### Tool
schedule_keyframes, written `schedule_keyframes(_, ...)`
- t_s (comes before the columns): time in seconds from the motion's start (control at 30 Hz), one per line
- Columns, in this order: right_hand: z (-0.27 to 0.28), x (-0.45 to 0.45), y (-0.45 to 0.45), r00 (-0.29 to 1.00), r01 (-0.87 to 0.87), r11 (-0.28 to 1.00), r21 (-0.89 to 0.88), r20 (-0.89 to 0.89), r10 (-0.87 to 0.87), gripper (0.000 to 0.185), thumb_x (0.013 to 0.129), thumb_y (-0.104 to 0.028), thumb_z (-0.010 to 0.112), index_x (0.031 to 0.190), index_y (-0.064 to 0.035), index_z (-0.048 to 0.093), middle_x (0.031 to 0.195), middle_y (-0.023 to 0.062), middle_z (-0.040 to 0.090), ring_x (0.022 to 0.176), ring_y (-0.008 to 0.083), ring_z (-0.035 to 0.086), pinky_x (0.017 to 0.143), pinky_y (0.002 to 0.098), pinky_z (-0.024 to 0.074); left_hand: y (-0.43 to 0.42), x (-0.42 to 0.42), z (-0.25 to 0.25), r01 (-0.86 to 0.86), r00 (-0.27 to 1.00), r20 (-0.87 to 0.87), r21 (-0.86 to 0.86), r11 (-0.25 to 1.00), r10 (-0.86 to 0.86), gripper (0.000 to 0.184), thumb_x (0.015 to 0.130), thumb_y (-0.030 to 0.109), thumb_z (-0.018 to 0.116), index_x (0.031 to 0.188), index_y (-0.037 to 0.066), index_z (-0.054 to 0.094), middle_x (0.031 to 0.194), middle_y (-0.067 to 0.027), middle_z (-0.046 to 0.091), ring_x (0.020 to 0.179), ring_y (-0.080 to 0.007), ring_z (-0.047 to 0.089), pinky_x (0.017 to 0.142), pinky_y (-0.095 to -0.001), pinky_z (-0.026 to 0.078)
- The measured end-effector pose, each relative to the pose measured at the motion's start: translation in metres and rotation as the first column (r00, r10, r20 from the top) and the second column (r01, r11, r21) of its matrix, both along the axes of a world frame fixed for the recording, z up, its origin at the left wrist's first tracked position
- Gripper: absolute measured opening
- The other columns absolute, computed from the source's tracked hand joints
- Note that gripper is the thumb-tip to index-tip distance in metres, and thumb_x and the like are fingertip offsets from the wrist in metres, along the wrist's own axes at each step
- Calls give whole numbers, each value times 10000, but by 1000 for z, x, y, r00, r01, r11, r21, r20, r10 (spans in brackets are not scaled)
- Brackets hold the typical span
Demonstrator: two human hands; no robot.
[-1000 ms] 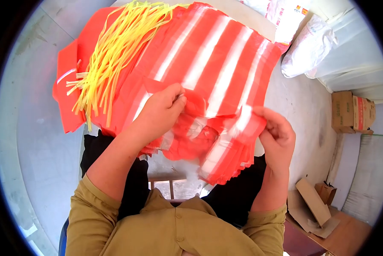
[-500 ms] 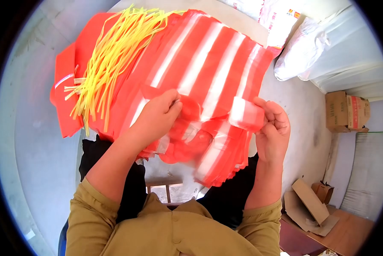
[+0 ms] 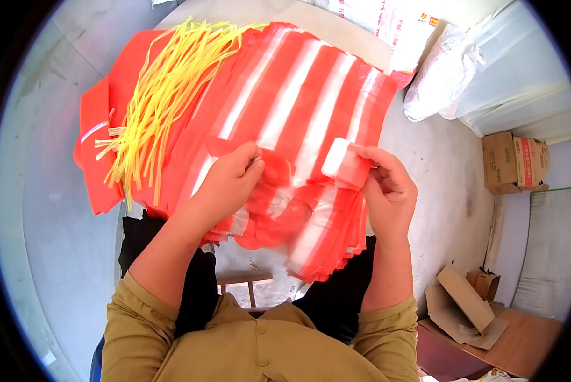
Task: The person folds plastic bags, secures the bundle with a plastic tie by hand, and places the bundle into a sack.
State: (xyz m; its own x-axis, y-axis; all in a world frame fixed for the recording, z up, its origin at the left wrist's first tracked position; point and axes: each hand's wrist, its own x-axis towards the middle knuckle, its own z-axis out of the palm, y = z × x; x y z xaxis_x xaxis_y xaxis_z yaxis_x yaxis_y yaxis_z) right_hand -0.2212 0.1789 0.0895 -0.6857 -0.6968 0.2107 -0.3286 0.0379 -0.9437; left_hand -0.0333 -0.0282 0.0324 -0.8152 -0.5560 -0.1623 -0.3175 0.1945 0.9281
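Note:
A thick stack of red plastic bags (image 3: pixel 298 95) with pale see-through stripes lies across the table and over my lap. My left hand (image 3: pixel 231 175) is closed in a pinch on the red film of the top bag, near the middle of the stack's front part. At the right edge, my right hand (image 3: pixel 390 191) pinches a folded flap (image 3: pixel 348 162) of the bag, half white and half red, between thumb and fingers. Between the hands the film is crumpled and rumpled. A bundle of thin yellow strips (image 3: pixel 171 89) rests on the stack's left side.
More folded red plastic (image 3: pixel 97 153) lies at the far left. White sacks (image 3: pixel 441 76) stand at the back right. A cardboard box (image 3: pixel 514 162) sits by the right wall, and an opened carton (image 3: pixel 460 309) lies lower right on a brown board (image 3: pixel 521 340).
My right hand has moved left, towards my left hand, bringing the folded flap with it. My left hand keeps its pinch in nearly the same place. The view has shifted slightly.

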Motion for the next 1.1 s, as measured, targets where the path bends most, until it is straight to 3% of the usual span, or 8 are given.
schedule_keyframes(0.13,6,-2,0,979,-2,996,-84,201,19,467,906,172,497,1298,15,697,1256,82,716,1019,145,695,886,290,556,0,2,0,14,1000,-23,4,1000,-14,127,1092,109,559,986,40,544,818,8,566,715,-70,550,658,-270,480)
schedule_keyframes(0.33,-4,-5,1,996,54,998,30,-65,-52,467,897,168,515,1266,-21,733,1222,76,744,997,130,689,867,274,542,0,1,3,22,1000,-12,-12,1000,-22,133,1087,111,564,983,33,536,816,-2,566,716,-82,559,657,-277,484)
schedule_keyframes(0.63,0,-8,-1,959,65,992,105,-282,-33,445,868,184,554,1201,-33,755,1172,107,766,1055,218,722,922,324,556,1,1,8,20,1000,18,-24,1000,-20,142,1086,122,570,989,24,536,810,-11,571,714,-94,566,658,-284,487)
schedule_keyframes(0.83,-7,-12,-4,821,4,1000,22,-570,9,420,850,204,589,1157,-31,755,1124,131,756,1035,287,734,910,348,579,1,1,10,19,999,31,6,1000,-19,137,1085,123,574,997,24,542,816,-13,568,730,-96,557,669,-287,485)
schedule_keyframes(0.9,-6,-10,-4,841,11,1000,25,-541,4,406,856,196,604,1159,-30,754,1127,123,759,1021,265,737,894,333,579,2,1,12,21,999,25,-8,1000,-21,132,1085,122,573,1001,24,543,819,-12,568,739,-102,555,675,-291,483)
schedule_keyframes(1.0,-2,-6,-4,923,7,999,39,-384,8,428,840,205,602,1165,-31,752,1139,103,763,1018,223,732,858,306,574,1,2,6,16,999,-34,-69,998,-18,171,1032,169,616,1024,4,572,843,-196,654,780,-345,668,692,-431,499)
schedule_keyframes(1.1,1,-4,-1,986,-8,997,75,-165,20,458,826,204,578,1183,-25,749,1165,84,763,1035,176,718,826,284,563,3,4,20,76,997,39,-126,989,-72,158,1024,161,619,1026,4,602,858,-198,673,814,-370,682,708,-441,507)
